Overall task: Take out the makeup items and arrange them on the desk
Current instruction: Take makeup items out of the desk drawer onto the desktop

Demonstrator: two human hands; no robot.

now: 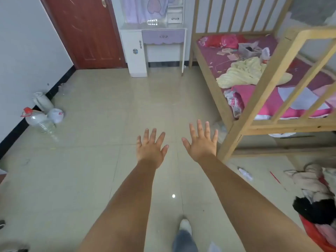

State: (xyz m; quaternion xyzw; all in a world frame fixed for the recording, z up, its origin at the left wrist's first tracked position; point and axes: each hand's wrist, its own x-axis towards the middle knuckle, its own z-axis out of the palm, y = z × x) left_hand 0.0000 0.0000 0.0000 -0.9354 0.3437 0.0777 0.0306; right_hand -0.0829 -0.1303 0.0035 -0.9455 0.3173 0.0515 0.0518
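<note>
Soft daylight, one glare spot on the floor (173,196), edges bowed.

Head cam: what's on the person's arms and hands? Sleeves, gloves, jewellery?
Nothing visible. Both forearms are bare up to the frame edge, with no sleeves in view. The left hand and right hand have no gloves, rings, watch or bracelets. Nails look short and unpainted.

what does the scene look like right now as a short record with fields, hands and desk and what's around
left hand: open, fingers spread, holding nothing
right hand: open, fingers spread, holding nothing
white dressing desk with lilac drawer: far wall, beside red-brown wooden door
makeup items: none visible
wooden bunk bed: right, pink bedding
clear plastic jug with red cap: floor by left wall
</note>
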